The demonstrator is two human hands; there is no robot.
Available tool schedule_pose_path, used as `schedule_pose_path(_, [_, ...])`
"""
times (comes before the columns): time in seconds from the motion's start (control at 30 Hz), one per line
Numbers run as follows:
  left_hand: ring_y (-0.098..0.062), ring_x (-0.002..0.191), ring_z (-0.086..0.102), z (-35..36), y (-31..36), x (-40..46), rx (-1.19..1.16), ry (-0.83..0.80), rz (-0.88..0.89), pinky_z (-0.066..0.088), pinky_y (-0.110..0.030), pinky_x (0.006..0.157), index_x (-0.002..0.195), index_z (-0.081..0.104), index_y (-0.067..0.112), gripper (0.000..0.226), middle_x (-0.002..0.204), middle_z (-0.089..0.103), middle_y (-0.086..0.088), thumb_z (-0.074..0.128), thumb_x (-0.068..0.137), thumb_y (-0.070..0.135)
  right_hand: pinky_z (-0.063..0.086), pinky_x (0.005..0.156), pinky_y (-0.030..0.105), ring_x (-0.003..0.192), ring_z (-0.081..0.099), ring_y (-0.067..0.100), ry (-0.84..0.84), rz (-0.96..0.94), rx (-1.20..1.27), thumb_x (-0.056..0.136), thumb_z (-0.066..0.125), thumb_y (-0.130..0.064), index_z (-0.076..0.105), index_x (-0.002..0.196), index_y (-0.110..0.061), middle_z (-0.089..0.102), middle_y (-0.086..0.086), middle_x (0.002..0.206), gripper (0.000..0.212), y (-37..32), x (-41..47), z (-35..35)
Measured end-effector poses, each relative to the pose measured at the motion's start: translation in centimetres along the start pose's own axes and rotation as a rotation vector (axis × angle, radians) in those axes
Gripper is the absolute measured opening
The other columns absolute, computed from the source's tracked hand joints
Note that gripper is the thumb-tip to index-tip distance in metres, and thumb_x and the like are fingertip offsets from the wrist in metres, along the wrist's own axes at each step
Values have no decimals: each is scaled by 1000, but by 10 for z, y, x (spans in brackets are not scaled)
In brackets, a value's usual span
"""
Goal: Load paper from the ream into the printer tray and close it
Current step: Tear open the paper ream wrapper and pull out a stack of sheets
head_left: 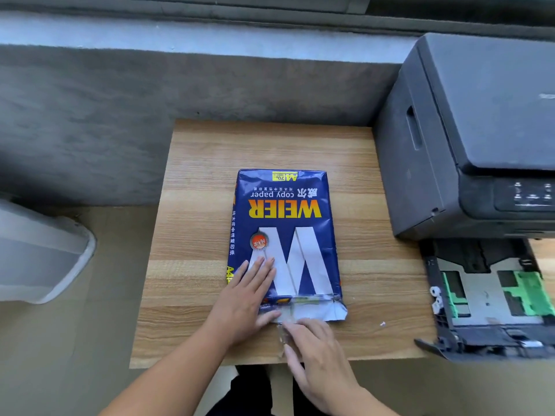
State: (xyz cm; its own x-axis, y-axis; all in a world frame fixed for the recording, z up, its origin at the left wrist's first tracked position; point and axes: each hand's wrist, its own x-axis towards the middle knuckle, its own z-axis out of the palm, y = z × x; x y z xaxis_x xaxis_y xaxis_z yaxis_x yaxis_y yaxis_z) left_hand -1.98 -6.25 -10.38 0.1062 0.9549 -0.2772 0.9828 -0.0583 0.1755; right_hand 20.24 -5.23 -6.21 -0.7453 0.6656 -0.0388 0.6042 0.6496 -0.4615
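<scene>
My left hand (pixel 251 291) lies flat on the heavy, slick ream (pixel 285 232); my right hand (pixel 315 349) pinches its near-end tape (pixel 282 340), the place to open it.

Printer (pixel 468 130) cut off by right frame edge; control-panel markings too small to read. Pulled-out paper tray (pixel 486 298) also clipped at right, its far end hidden under printer body. Left hand (pixel 249 292) covers the near-left corner of the ream (pixel 285 232); what the right hand (pixel 318 352) pinches is blurred, unidentifiable.
</scene>
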Motion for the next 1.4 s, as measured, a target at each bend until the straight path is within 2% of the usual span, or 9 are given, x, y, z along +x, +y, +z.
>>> schedule_pose_path(0.2, [-26, 150, 9, 6, -3, 3, 41, 40, 17, 14, -51, 116, 151, 28, 14, 62, 163, 18, -6, 25, 99, 48, 43, 108, 40, 132, 45, 18, 130, 512, 30, 95, 51, -24, 53, 135, -14, 51, 1, 141, 42, 4, 7, 19])
schedule_pose_path(0.3, [-30, 149, 15, 8, -4, 4, 37, 41, 47, 23, -59, 115, 147, 35, 19, 53, 161, 25, -9, 48, 97, 29, 32, 114, 31, 140, 34, 18, 149, 638, 111, 93, 49, -15, 43, 143, -8, 42, 2, 149, 51, 3, 17, 18])
schedule_pose_path(0.47, [-34, 140, 38, 8, 1, 4, 25, 103, 112, 36, -68, 103, 125, 60, 18, 46, 148, 50, -7, 40, 96, 47, 28, 112, 27, 138, 35, 22, 255, 813, 284, 90, 49, -7, 44, 142, -4, 40, 8, 149, 52, -1, 27, 17])
schedule_pose_path(0.67, [-34, 130, 51, 14, 3, 2, -53, 248, 114, 41, -71, 95, 94, 63, 16, 27, 132, 64, -4, 42, 96, 33, 34, 112, 33, 135, 43, 24, 365, 852, 376, 88, 51, 0, 58, 130, -5, 48, 9, 146, 42, 5, 28, 20])
schedule_pose_path(0.8, [-31, 125, 56, 6, 9, 1, -275, 400, 42, 43, -71, 95, 111, 58, 9, 24, 107, 71, -4, 46, 97, 24, 49, 96, 34, 109, 63, 19, 452, 966, 523, 89, 55, -5, 66, 113, -14, 60, 2, 131, 28, 10, 34, 14])
schedule_pose_path(0.97, [-23, 134, 48, 6, 13, -6, -376, 433, 33, 33, -68, 105, 105, 54, 15, 14, 125, 66, 0, 45, 99, 24, 54, 76, 36, 78, 66, 21, 587, 1080, 606, 82, 65, -8, 62, 91, -20, 69, 4, 88, 15, 5, 52, 6])
schedule_pose_path(1.1, [-18, 144, 31, 9, 12, -6, -334, 369, 21, 26, -61, 114, 118, 55, 13, 34, 147, 51, -3, 44, 99, 39, 48, 77, 32, 84, 62, 21, 607, 1059, 525, 78, 70, -9, 62, 102, -17, 61, 0, 100, 27, 0, 58, 12])
schedule_pose_path(1.2, [-22, 151, 5, 8, 6, -10, -149, 246, -103, 14, -58, 119, 151, 25, 10, 72, 162, 20, -8, 36, 97, 57, 43, 77, 28, 87, 62, 23, 606, 1131, 554, 79, 71, -12, 63, 118, -11, 57, 2, 105, 39, -2, 61, 17])
schedule_pose_path(1.4, [-21, 150, -12, 7, 3, -19, -70, 64, -209, 11, -58, 119, 154, -4, 10, 89, 165, -6, -9, 21, 93, 70, 44, 79, 28, 99, 62, 25, 547, 1171, 599, 82, 70, -17, 67, 115, -7, 56, 0, 116, 35, -5, 64, 21])
